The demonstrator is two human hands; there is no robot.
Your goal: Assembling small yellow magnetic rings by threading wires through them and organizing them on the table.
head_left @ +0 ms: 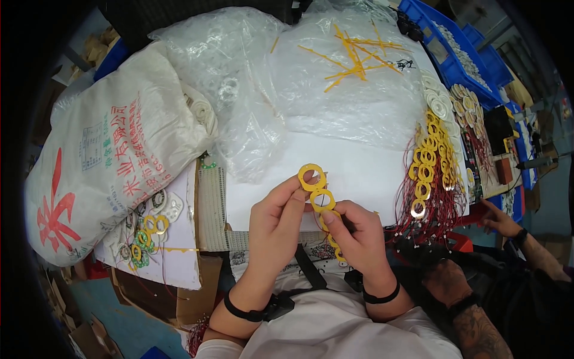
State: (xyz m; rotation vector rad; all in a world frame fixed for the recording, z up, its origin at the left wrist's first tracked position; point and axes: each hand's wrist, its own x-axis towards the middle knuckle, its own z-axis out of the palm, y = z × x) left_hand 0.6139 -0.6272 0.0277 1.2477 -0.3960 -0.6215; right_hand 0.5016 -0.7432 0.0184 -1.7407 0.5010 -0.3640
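A chain of joined yellow rings (pixel 318 191) is held up over the white table (pixel 365 179) between both hands. My left hand (pixel 275 224) pinches it near the top ring, thumb and fingers closed on the strip. My right hand (pixel 357 236) grips the lower rings, and the rest of the strip hangs down behind its palm. Both wrists wear black bands.
A large white woven sack (pixel 113 149) with red print lies at the left. Clear plastic bags (pixel 335 78) with yellow strips sit at the back. Rows of yellow rings with red wires (pixel 427 173) lie at the right. Blue bins (pixel 454 48) stand far right. Another person's arm (pixel 526 239) reaches in there.
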